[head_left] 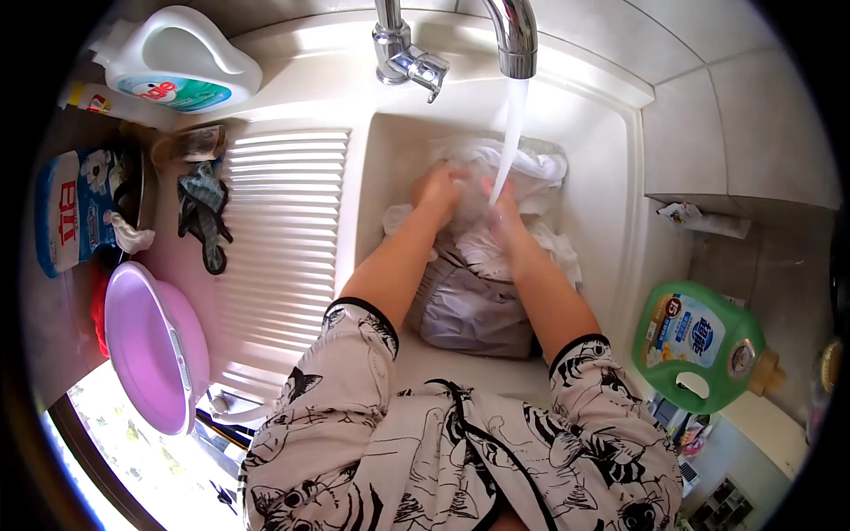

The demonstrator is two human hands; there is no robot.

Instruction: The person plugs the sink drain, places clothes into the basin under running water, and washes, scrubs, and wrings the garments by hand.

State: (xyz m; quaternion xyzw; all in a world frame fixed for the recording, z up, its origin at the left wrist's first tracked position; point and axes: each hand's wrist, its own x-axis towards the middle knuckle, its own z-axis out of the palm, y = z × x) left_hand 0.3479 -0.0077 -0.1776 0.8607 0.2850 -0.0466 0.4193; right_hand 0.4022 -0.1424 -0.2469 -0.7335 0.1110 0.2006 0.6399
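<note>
Water (508, 133) runs from the chrome spout (516, 44) into a pale sink (611, 159). Beneath the stream, my left hand (436, 192) is closed on a wet white cloth (536, 168), its fingers partly blurred. Close beside it, my right hand (502, 215) grips the same cloth, with its fingertips mostly hidden by water and fabric. A grey garment (474, 305) lies bunched in the sink below my wrists, with more white fabric (487, 252) over its upper part.
A ribbed washboard (283, 257) adjoins the sink on the left. Past it are a dark cloth (204, 208), a scrubbing brush (199, 143), a purple basin (150, 350), a blue detergent bag (75, 212) and a white jug (186, 62). A green detergent bottle (699, 345) stands on the right.
</note>
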